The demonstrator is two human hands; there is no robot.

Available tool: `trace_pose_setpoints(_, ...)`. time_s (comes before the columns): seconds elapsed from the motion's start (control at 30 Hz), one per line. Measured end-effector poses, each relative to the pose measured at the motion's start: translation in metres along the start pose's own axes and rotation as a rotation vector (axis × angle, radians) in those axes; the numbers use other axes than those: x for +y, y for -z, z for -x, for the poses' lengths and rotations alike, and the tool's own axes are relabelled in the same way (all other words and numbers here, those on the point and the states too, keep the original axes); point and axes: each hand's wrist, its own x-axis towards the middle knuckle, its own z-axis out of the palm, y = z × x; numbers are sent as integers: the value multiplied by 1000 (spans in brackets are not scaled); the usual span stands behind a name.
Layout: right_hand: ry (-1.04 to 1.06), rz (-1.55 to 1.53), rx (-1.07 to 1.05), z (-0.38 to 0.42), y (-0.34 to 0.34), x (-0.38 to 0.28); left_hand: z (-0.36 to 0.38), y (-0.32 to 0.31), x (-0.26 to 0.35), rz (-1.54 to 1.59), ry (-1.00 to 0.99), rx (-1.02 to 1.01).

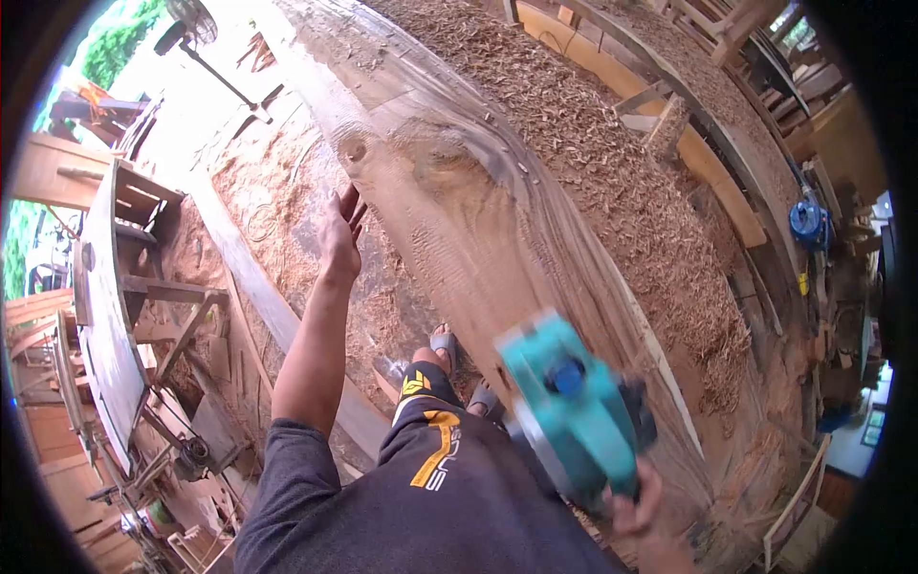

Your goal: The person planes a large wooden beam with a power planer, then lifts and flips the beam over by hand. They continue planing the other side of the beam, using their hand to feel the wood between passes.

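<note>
My right hand (639, 502) is wrapped round the rear handle of a teal electric planer (574, 392) with a dark blue knob. The planer is slightly blurred and overlaps the near end of a long, thick wooden slab (478, 220). Knots and wavy dark grain mark the slab's face, and its far end is brightly lit. At the slab's left edge, my left hand (340, 234) is raised with its fingers stretched out, the fingertips right beside the wood. Nothing shows in that hand.
Wood shavings (612, 163) lie thickly along the slab's right side. A pedestal fan (194, 21) stands at the far left. Wooden frames (134, 277) and a narrow board (249, 273) are on the left. A blue tool (809, 222) hangs at the right. My sandalled feet (446, 346) are beside the slab.
</note>
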Motion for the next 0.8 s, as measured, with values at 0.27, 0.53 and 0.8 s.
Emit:
trace_pose_setpoints(0.27,132,25,-40,-46,-22,-4,-7,10,-13,84,-83,-61)
trace_pose_setpoints(0.53,237,-18,-27,-316,-142,-118,-4,14,-7,84,-99,-122)
trace_pose_setpoints(0.8,356,-84,-147,-567,-245,-186,-16,26,15,-261,-172,-35)
